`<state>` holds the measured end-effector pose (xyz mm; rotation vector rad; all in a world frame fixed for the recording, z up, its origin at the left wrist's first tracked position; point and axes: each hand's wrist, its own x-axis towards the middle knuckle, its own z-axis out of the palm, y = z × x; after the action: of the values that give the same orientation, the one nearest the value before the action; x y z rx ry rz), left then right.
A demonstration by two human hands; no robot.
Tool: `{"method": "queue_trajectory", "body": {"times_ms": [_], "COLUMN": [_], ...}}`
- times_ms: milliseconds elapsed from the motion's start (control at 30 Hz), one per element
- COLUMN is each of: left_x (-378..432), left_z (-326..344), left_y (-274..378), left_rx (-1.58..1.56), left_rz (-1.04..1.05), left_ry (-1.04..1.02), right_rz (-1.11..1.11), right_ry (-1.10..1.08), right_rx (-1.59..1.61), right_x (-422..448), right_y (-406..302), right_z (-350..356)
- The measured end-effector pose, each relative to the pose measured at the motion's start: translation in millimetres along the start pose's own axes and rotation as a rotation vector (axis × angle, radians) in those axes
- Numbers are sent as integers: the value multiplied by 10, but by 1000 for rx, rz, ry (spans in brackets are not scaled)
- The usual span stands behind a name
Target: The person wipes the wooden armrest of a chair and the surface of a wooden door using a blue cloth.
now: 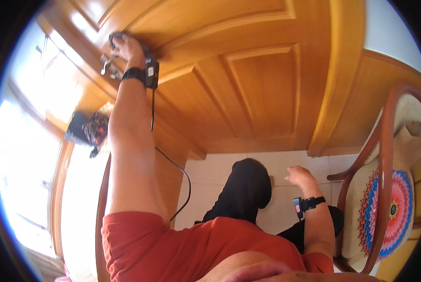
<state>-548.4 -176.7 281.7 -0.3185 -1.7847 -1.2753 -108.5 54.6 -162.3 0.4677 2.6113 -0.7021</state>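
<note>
My left hand is raised to a wooden panel door, at the upper left of the view. Its fingers lie over a dark item, perhaps a cloth, held against the door's face close to the metal door handle. The hand covers most of that item. My right hand hangs low at the right, away from the door, with loosely bent fingers and nothing seen in it. Each wrist wears a black strap with a small box; a cable runs down from the left one.
At the right stands a wooden-framed armchair with a round multicoloured mat on its seat. A patterned bag lies at the left, beside a bright window. Light tiles cover the floor.
</note>
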Motion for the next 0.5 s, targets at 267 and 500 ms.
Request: {"method": "queue_trajectory", "body": {"times_ms": [267, 500], "left_x": [-758, -1879], "left_z": [720, 1383], "left_y": [984, 2050], "left_rx": [15, -5], "left_rz": [211, 761], "left_ry": [155, 249], "right_rz": [-52, -110], "right_ry": [23, 135], "right_rx": [26, 80], "right_x": [-293, -412], "right_y": [-100, -261], "right_z": [-18, -158]}}
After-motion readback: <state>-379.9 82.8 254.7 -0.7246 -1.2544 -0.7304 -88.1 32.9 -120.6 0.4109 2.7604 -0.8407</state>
